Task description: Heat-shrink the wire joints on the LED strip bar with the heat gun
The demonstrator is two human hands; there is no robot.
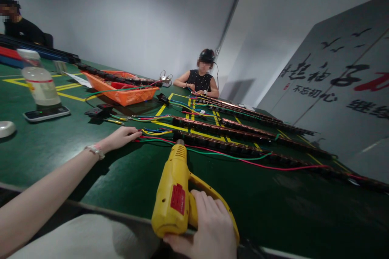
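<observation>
Steadily, the right hand grips a yellow heat gun (nozzle best kept trained on the joint) while the left hand pinches coloured wires — fingers ideally clear

Your left arm is stretched forward and bare to the wrist, which carries a thin band. Your left hand lies low, palm down, fingers drawn together at the tips in a pinch. Your right hand sits close to your body at the lower edge of view, knuckles up, fingers wrapped in a firm closed grip. The two hands are well apart.
</observation>
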